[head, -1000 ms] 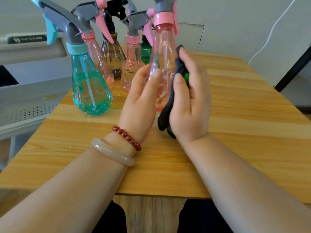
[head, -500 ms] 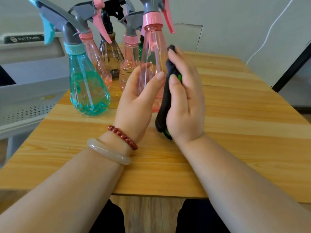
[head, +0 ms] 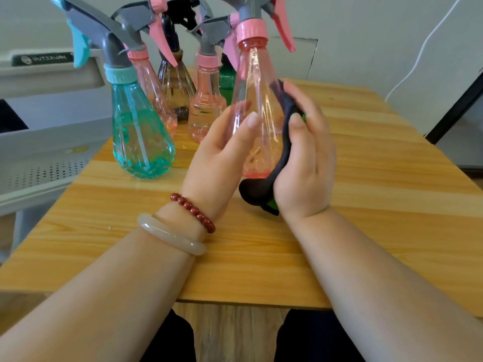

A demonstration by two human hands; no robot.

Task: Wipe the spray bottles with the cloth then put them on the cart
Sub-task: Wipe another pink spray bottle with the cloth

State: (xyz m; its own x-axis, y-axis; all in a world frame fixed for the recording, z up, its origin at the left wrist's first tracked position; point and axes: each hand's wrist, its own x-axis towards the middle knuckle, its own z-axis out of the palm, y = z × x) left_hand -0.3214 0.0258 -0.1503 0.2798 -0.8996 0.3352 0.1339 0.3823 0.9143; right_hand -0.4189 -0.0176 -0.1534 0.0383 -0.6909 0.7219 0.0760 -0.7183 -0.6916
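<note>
A clear pink spray bottle (head: 257,100) with a pink collar and grey trigger head stands upright in the middle of the wooden table (head: 366,199). My left hand (head: 222,155) grips its left side, thumb across the front. My right hand (head: 304,163) holds a black and green cloth (head: 283,142) pressed against the bottle's right side. Behind stand a teal bottle (head: 141,137), two more pink bottles (head: 206,111), a brown bottle (head: 175,84) and a green one (head: 226,81), mostly hidden.
A grey metal cart (head: 39,142) with a perforated shelf stands against the table's left edge. A white cable (head: 420,53) hangs down the wall at the right, beside a black bar (head: 454,105).
The view has shifted a little. The held pink bottle has turned slightly, its trigger now pointing right, and my right hand with the cloth has slid along its side.
</note>
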